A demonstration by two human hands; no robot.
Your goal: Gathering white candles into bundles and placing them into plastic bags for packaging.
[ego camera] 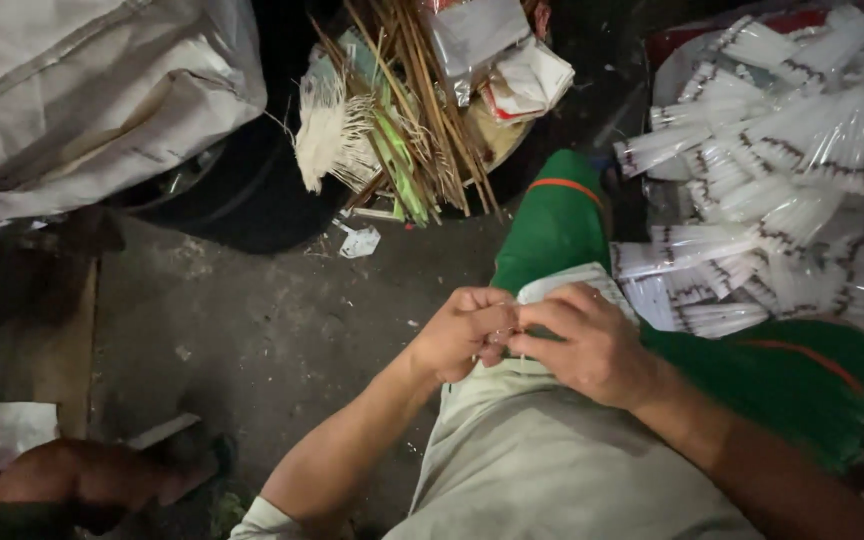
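At centre frame our left hand (462,335) and right hand (587,345) pinch something small together, too tiny to identify; clear packets (772,180) pile at upper right.

A bright green cloth (552,215) edged with a thin orange stripe drapes over pale grey-beige trousers (532,460). To one side, a heap of clear packets (772,170) shows white contents with dark banded markings, lying on a red-rimmed tray (672,40). Tan and green sticks (422,110) with a cream fringe spill from a black tub (242,200). A white sack (82,90) sits above the mottled dark grey floor (252,320).
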